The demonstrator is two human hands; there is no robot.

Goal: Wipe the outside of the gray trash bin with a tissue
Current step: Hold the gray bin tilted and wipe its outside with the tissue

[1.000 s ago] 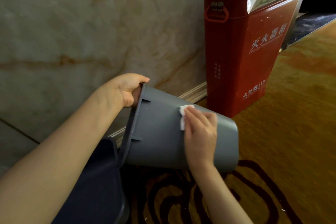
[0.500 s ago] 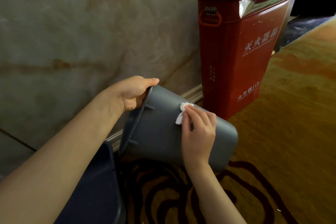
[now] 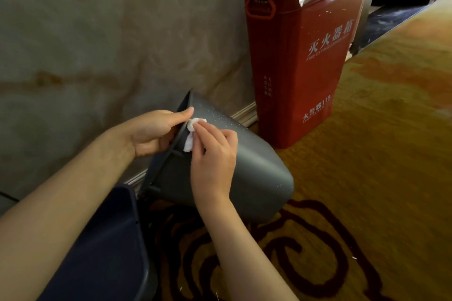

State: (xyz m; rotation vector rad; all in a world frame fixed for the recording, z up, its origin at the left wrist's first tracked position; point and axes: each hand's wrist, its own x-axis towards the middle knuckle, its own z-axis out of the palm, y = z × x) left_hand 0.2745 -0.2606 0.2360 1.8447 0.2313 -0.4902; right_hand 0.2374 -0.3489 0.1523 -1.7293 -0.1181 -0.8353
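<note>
The gray plastic trash bin (image 3: 256, 173) lies tipped on its side, base toward the red box, rim toward the person, low over the patterned gold-and-maroon carpet (image 3: 367, 178) close to its edge along the marble wall (image 3: 97, 44); whether the bin touches the carpet I cannot tell. The left hand (image 3: 151, 132) is closed over the bin's rim, thumb laid along the lip. The right hand (image 3: 212, 151) presses a crumpled white tissue (image 3: 192, 133) against the outer wall just under the rim, fingers curled on the wad, right beside the left thumb.

Pale specks dot the upper side of the bin. The likely trouble is that the small wad shreds or rolls against the rim's ribs and leaves lint rather than lifting dirt. The one-handed rim hold could also slip, so that the bin rolls against the dark blue plastic container (image 3: 102, 247) near the bottom edge of the view.

The tall red metal box (image 3: 305, 68) by the wall carries white Chinese characters, 灭火器箱, with small English beneath that seems to read "FIRE EXTINGUISHER BOX". Lower down is more white text with "119". Small vertical characters on its side are too fine to read.
</note>
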